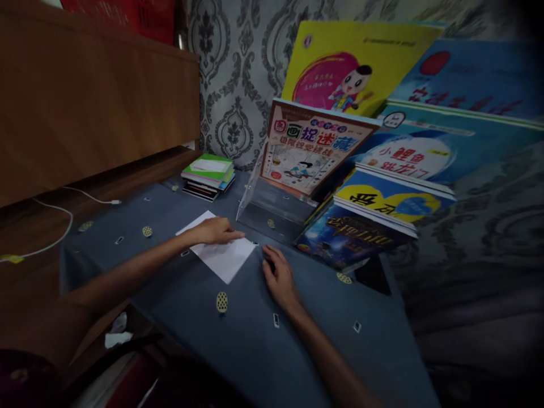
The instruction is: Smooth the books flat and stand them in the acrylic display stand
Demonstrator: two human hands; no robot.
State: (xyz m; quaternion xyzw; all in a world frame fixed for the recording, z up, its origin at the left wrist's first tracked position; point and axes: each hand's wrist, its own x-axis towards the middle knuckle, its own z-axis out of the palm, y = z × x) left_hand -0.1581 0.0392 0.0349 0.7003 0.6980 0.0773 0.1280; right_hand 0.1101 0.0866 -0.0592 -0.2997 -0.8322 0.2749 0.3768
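A white sheet of paper (223,258) lies on the blue-grey tablecloth (255,334). My left hand (215,231) rests flat across the sheet, fingers stretched toward its right side. Just right of the sheet's corner, my right hand (279,277) lies palm down on the cloth, fingers together and flat. Neither hand holds anything. A clear plastic book stand (272,204) stands just behind the hands with a picture book (312,147) leaning in it.
A small pile of books with a green cover (209,174) sits at the back left. Several large picture books (382,209) lean and lie at the right. A white cable (55,215) runs over the wooden ledge at left. A wooden board (85,96) rises behind.
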